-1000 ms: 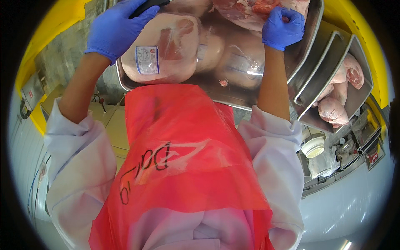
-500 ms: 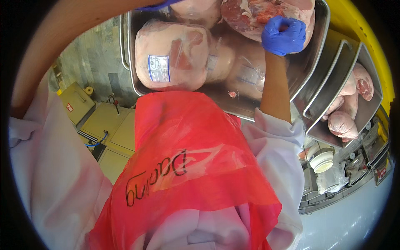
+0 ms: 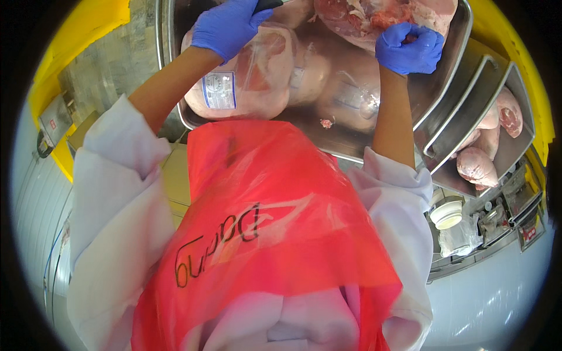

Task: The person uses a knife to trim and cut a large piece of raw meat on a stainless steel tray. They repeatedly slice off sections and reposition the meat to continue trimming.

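Note:
My left hand (image 3: 229, 29), in a blue glove, is closed around the black handle of a knife (image 3: 267, 4); its blade runs mostly out of the picture at the top edge. Below that hand lies a large plastic-wrapped cut of meat (image 3: 266, 70) with a white and blue label (image 3: 219, 90). My right hand (image 3: 410, 50), also gloved in blue, is curled at the near edge of a big unwrapped cut of meat (image 3: 351, 23), with reddish flesh showing inside its fingers. Both cuts sit in a deep steel tub (image 3: 281, 134).
More wrapped meat (image 3: 348, 93) and a small scrap (image 3: 326, 123) lie in the tub. At the right a second steel bin (image 3: 521, 126) holds several pieces of meat. A white round container (image 3: 448, 214) stands below it. Yellow edging (image 3: 521, 64) curves past on the right.
My left hand has come down and right into view from the top edge, and the knife now shows in it. The right hand stays at the meat's edge. The view has shifted slightly.

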A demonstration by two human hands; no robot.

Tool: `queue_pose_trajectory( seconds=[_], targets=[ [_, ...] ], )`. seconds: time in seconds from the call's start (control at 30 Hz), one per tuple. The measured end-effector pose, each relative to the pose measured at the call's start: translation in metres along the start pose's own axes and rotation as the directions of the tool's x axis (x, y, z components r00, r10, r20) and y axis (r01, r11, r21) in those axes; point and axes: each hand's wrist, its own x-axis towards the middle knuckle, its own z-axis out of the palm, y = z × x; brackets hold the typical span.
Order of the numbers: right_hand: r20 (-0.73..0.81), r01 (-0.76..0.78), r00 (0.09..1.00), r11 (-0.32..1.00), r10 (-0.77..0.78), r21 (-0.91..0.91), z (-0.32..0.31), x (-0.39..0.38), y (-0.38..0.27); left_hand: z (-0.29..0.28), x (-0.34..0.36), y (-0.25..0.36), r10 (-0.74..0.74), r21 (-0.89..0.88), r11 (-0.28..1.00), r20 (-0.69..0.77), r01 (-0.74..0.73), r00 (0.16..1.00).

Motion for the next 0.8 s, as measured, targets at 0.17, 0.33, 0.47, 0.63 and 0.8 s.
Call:
queue_pose_trajectory(
  seconds=[0.17, 0.33, 0.47, 0.63, 0.8],
  targets=[
    [-0.014, 0.030, 0.999, 0.991, -0.032, -0.133, 0.003, 0.001, 0.012, 0.058, 0.028, -0.026, 0.068, -0.219, 0.975, 0.125, -0.039, 0.990],
    [0.028, 0.033, 0.999, 0.990, -0.029, -0.135, 0.001, 0.000, 0.011, 0.071, 0.052, -0.041, 0.166, -0.311, 0.946, 0.230, -0.089, 0.959],
    [0.012, 0.011, 1.000, 0.980, -0.009, -0.198, 0.004, -0.001, 0.012, 0.064, 0.053, -0.040, 0.130, -0.366, 0.930, 0.288, -0.016, 0.949],
    [-0.070, 0.098, 0.992, 0.989, -0.106, -0.109, 0.011, -0.001, 0.006, 0.078, 0.045, -0.090, 0.345, -0.194, 0.917, -0.051, -0.349, 0.937],
    [-0.038, 0.047, 0.998, 0.978, -0.056, -0.204, 0.009, -0.004, 0.014, -0.023, 0.012, -0.054, 0.030, -0.249, 0.968, -0.009, -0.032, 0.999]
  ],
)
